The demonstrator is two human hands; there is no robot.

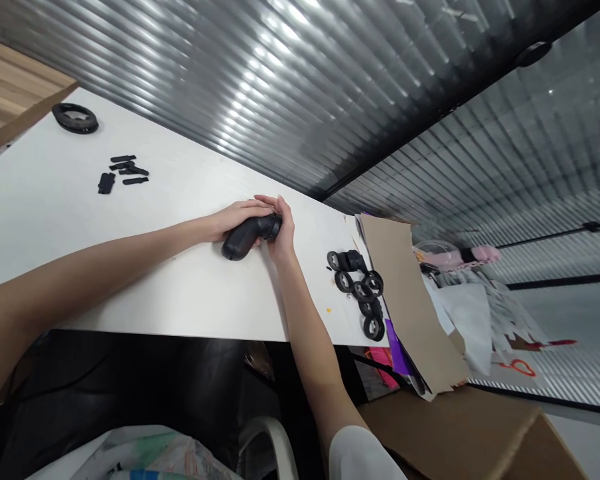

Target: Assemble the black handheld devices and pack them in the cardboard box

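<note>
Black flat strips (124, 166) lie left of my left hand (237, 217), its fingers laid together along a black angled handle (243, 241) over the white tabletop (190, 293), my right hand (284, 233) curling its fingers round the collared end, black rings (371, 293) beyond.

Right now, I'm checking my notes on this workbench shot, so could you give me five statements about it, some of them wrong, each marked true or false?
1. The left hand and the right hand are both on the bent black part. True.
2. The tabletop is dark red. False: the tabletop is white.
3. Several black rings lie near the brown cardboard sheet. True.
4. The small flat black pieces are stacked on the cardboard sheet. False: the small flat black pieces lie on the tabletop, left of the hands in the picture.
5. The oval black part lies apart from both hands. True.
</note>
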